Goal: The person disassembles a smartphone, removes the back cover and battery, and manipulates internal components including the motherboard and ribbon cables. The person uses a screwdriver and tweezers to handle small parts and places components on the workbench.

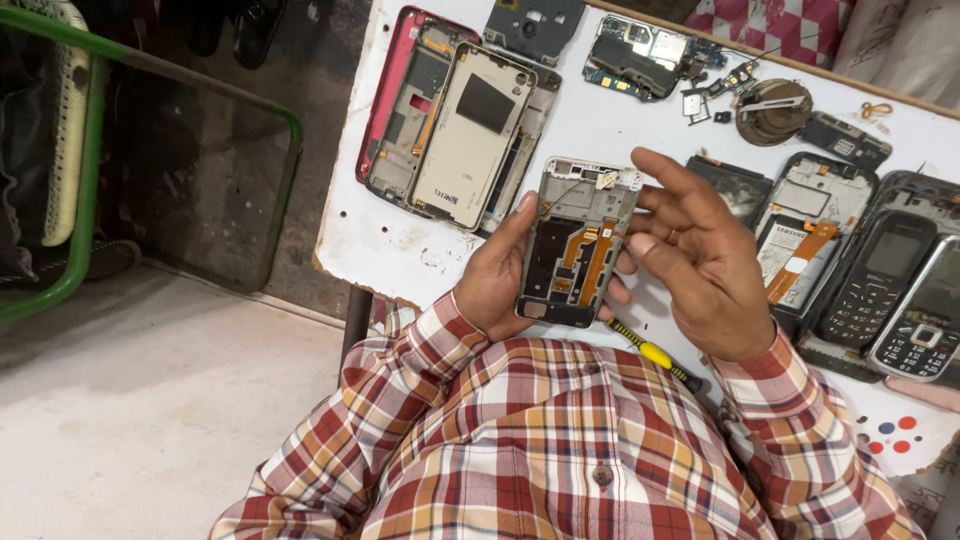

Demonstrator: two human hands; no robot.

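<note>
Head view: opened phone frame (578, 243) held above white table (600, 125), at chest level. Left hand (500, 280) cradles frame from below, thumb pressed on left edge, fingers wrapped under right edge. Right hand (700, 260) beside frame, fingers loosely spread, fingertips touching right side; pinch not visible. Judgement: frame light, stiff, thin; exposed orange flex cable (592, 258) fragile. Grip by side rails only. Long axis near vertical in picture, slightly tilted; top end away from body, internals facing camera. Yellow-handled screwdriver (655, 355) lies below hands.
</note>
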